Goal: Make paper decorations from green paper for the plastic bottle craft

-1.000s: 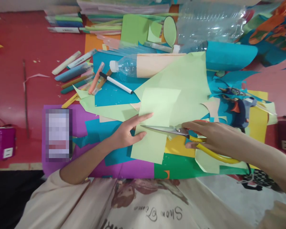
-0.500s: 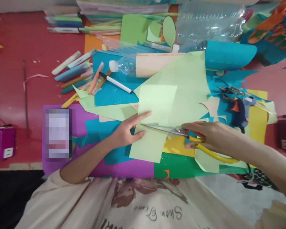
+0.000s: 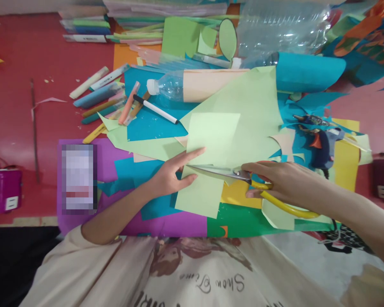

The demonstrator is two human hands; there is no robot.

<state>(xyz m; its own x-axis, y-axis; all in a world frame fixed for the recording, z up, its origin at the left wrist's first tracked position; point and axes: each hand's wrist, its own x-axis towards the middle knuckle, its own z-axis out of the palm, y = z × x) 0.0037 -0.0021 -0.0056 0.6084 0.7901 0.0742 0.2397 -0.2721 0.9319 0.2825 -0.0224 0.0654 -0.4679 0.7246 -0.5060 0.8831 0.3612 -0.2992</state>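
My right hand (image 3: pixel 269 177) grips yellow-handled scissors (image 3: pixel 217 171), fingers around the handles. The blades look nearly closed and lie across a light green paper (image 3: pixel 211 138), tips near its left edge. Below the blades, the lower part of that paper (image 3: pixel 198 198) hangs slightly askew from the upper part along the cut line. My left hand (image 3: pixel 173 175) holds the paper at its left edge, index finger above the blade tips and thumb below, both on top. Its other fingers are mostly hidden. A larger light green sheet (image 3: pixel 259 115) lies beneath.
A bottle wrapped in peach paper (image 3: pixel 211 85) lies beyond the sheet, near a black-and-white marker (image 3: pixel 156 111). Several markers (image 3: pixel 97 98) are spread to the left. A phone (image 3: pixel 78 177) rests on purple paper. A glue gun (image 3: pixel 323 147) and blue scraps lie at right.
The scissors and my right hand have shifted very slightly left, with the blades a little more closed. My left hand keeps its place on the paper.
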